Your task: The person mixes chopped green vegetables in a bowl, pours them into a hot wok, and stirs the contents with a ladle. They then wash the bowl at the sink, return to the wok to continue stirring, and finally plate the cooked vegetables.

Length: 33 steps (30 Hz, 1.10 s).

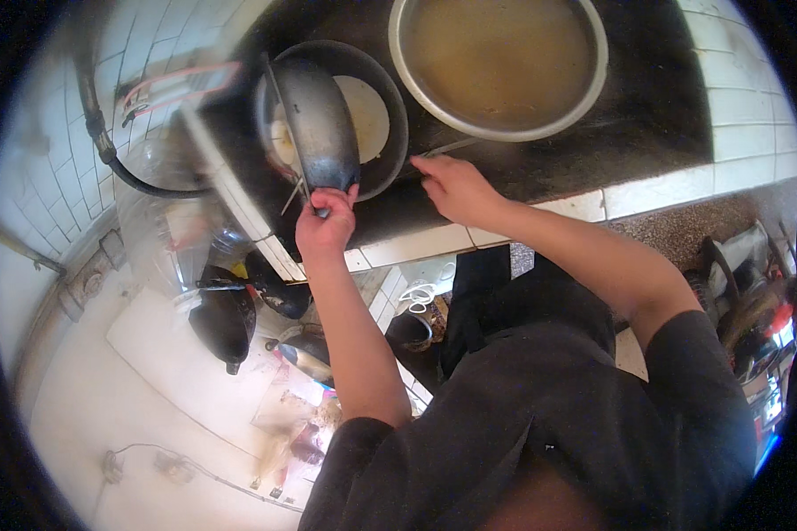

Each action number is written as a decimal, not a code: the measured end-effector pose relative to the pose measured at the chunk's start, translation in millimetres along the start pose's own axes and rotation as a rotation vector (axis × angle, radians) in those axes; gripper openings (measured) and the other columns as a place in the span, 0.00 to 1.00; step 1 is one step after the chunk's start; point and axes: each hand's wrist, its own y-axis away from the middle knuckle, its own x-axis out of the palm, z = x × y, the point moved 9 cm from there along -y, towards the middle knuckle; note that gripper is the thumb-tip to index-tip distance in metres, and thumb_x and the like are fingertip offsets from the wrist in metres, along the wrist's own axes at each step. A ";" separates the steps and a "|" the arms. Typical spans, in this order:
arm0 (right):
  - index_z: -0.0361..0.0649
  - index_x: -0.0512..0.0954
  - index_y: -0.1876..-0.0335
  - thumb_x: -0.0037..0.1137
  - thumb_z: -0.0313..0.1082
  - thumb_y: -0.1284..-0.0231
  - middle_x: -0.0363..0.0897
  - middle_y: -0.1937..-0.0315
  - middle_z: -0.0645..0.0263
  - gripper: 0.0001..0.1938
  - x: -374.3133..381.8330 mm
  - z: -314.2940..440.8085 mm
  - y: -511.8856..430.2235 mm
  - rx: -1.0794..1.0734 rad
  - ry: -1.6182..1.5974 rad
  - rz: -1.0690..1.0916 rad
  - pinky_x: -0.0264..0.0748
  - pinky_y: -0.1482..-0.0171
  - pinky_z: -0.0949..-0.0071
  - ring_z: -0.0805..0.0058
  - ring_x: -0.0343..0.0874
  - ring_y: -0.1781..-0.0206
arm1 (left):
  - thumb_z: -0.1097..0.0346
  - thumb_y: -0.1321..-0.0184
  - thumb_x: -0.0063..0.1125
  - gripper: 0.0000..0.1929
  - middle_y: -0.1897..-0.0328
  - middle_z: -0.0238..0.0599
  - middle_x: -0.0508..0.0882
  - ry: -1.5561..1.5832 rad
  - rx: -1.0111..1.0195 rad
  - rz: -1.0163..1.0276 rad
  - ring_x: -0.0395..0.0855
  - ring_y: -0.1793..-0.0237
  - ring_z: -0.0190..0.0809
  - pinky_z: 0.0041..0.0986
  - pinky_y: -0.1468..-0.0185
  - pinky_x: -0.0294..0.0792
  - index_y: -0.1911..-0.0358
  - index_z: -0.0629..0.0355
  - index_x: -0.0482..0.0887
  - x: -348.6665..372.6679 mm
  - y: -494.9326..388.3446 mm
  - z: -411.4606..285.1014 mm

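My left hand [330, 216] grips the rim of a dark metal pan [325, 126], which is tilted nearly on edge over a larger dark pan [393, 133] on the black counter. A pale round flat piece [364, 118] lies in the larger pan, partly hidden by the tilted one; whether it is food cannot be told. To the right, my right hand [455, 189] is held low over the counter with its thumb and forefinger pinched at the end of a thin stick-like thing [455, 146]. A thin light rod [293, 196] shows beside the left hand.
A large metal basin [505, 136] of cloudy brown liquid stands at the back right. White tiles [418, 245] edge the black counter [664, 113]. A black hose [153, 192] and a clear plastic bag [173, 226] are at the left. Dark pans [222, 318] hang or stand below.
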 end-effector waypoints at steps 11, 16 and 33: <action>0.28 0.79 0.50 0.57 0.34 0.44 0.81 0.48 0.39 0.19 118.9 -168.6 -219.7 0.689 0.095 -0.152 0.78 0.40 0.59 0.47 0.81 0.43 | 0.62 0.35 0.54 0.43 0.67 0.42 0.77 -0.048 -0.044 0.085 0.78 0.74 0.37 0.26 0.68 0.81 0.23 0.63 0.41 -2.8 19.1 -26.4; 0.31 0.85 0.59 0.59 0.39 0.47 0.86 0.57 0.43 0.18 144.2 -185.5 -228.3 0.695 0.089 0.013 0.82 0.48 0.59 0.51 0.87 0.52 | 0.69 0.30 0.45 0.34 0.69 0.41 0.77 -0.063 -0.094 0.143 0.78 0.75 0.36 0.26 0.67 0.82 0.27 0.74 0.45 3.2 33.4 -33.3; 0.26 0.81 0.54 0.57 0.32 0.42 0.85 0.70 0.57 0.16 -168.3 71.0 36.7 0.698 -0.317 -0.403 0.80 0.69 0.72 0.71 0.86 0.66 | 0.53 0.32 0.57 0.31 0.60 0.51 0.84 -0.179 0.102 0.328 0.84 0.61 0.45 0.36 0.51 0.82 0.40 0.77 0.69 -15.8 8.4 19.6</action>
